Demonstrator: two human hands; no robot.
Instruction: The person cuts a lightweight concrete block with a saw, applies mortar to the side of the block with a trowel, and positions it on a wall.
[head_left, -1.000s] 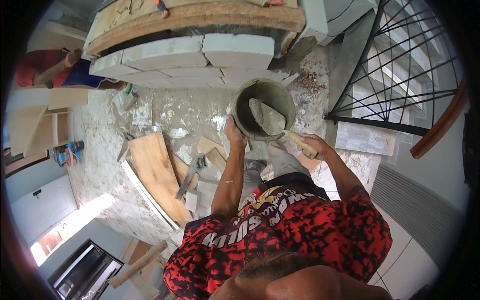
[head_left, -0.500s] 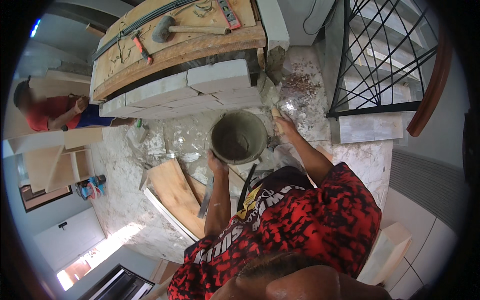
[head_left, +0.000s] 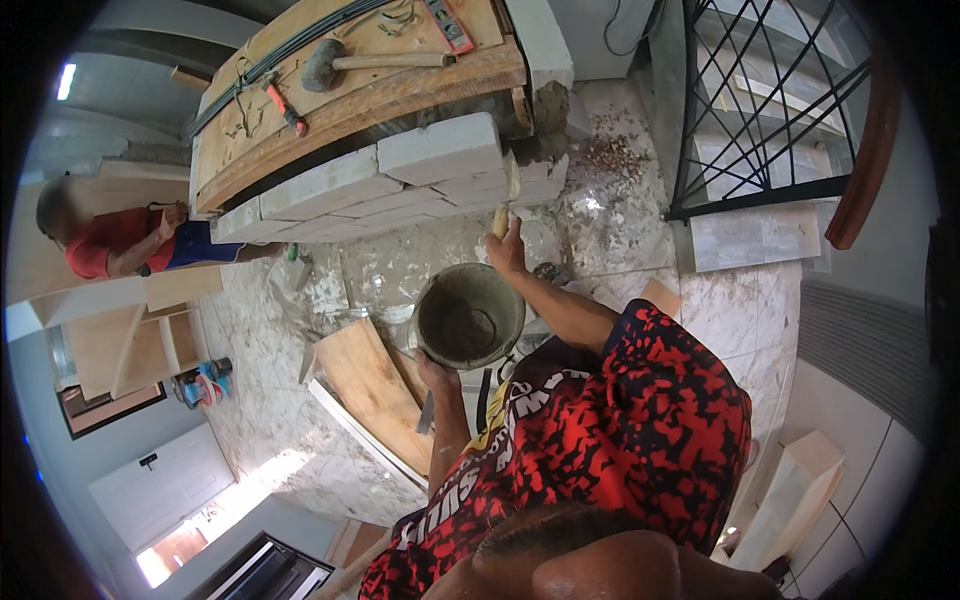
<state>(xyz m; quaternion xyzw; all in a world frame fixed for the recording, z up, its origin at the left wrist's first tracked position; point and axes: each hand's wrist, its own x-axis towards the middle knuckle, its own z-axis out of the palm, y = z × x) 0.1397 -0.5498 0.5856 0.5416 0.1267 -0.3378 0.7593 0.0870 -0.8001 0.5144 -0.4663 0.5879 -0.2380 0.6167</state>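
Observation:
My left hand (head_left: 437, 372) grips the near-left rim of a grey mortar bucket (head_left: 466, 315), which is mostly hollow inside with grey residue. My right hand (head_left: 506, 243) is closed on the wooden handle of a trowel (head_left: 501, 218), raised beyond the bucket. The trowel's blade is up against the right part of a low wall of white blocks (head_left: 436, 150), where grey mortar shows at the end; the blade itself is hard to make out.
A plywood top (head_left: 250, 135) carries a rubber mallet (head_left: 330, 65), level and tools. A co-worker (head_left: 130, 245) stands at left. Loose boards (head_left: 365, 375) lie on the dirty floor. A black railing (head_left: 755, 140) with steps is at right; cabinets (head_left: 140, 350) are left.
The trowel has left the bucket, moving up, then leftward to the wall. The bucket has moved down and left in view with my left hand, and the scene has shifted.

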